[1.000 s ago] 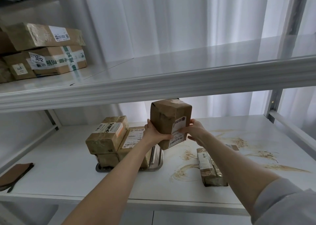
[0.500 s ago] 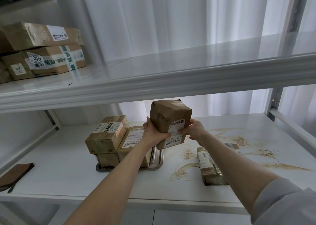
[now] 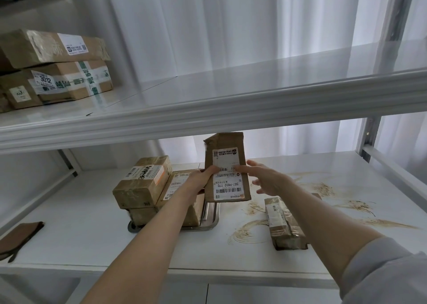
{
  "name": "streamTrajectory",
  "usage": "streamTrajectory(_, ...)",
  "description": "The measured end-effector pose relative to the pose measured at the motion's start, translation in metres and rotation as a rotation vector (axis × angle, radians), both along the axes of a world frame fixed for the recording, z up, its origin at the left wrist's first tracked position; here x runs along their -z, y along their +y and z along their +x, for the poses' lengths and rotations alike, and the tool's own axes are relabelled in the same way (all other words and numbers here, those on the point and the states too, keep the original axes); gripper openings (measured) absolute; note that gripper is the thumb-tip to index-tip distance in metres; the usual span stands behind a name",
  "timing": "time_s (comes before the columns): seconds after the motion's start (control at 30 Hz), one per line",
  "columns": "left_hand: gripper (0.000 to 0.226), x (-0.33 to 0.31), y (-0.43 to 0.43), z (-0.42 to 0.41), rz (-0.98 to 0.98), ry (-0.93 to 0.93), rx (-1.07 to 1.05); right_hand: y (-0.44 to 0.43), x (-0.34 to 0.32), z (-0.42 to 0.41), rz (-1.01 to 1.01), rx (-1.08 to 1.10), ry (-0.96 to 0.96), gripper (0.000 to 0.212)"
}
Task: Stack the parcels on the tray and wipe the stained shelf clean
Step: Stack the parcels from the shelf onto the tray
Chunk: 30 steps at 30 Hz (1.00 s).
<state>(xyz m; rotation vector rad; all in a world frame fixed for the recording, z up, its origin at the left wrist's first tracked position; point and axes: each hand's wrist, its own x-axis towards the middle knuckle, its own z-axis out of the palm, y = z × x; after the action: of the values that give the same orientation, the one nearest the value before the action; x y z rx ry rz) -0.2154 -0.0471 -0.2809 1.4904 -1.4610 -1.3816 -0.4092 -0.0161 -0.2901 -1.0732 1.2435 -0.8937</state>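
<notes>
Holding a labelled cardboard parcel (image 3: 227, 174) upright in the air, the left hand (image 3: 200, 179) pinches its left edge, thumb on the label face and the other fingers out of sight behind. The right hand (image 3: 268, 180) is beside the parcel's right edge, its fingers (image 3: 242, 167) straight and spread. The index tip overlaps the label, but contact cannot be confirmed. The parcel hangs above the right part of the steel tray (image 3: 209, 225), clear of the stacked parcels (image 3: 143, 183) on it. One further parcel (image 3: 285, 227) lies on the shelf (image 3: 92, 222) among brown smears (image 3: 246, 233). A brown cloth (image 3: 19, 236) lies at the shelf's left end.

Assessment: the box is stiff card, creased at the top, and is carried by one hand, so it is judged light. Taped faces may be slick. It is best gripped across both narrow sides, low down, to lay it flat. The stack's top parcel sits tilted, so a careless set-down could topple it.
</notes>
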Motion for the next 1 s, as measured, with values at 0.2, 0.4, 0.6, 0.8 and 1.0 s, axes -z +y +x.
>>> streamTrajectory(0.2,0.026,0.001,0.001,0.002,0.064,0.079,0.006,0.009,-0.009,0.004,0.015,-0.057,-0.002,0.079)
streamTrajectory(0.4,0.052,-0.003,0.004,-0.007,-0.022,0.108,-0.061,0.003,-0.006,0.01,-0.04,0.108,0.058,0.038)
streamTrajectory(0.6,0.075,-0.004,0.004,-0.02,-0.207,-0.096,0.041,0.007,-0.005,0.014,-0.117,0.22,0.053,0.028)
streamTrajectory(0.8,0.081,-0.004,0.007,-0.018,-0.101,-0.064,0.089,0.005,-0.004,0.006,-0.114,0.286,-0.011,0.049)
streamTrajectory(1.0,0.045,-0.003,0.007,-0.012,0.053,0.146,0.073,0.004,0.0,-0.003,-0.102,0.358,-0.032,0.034)
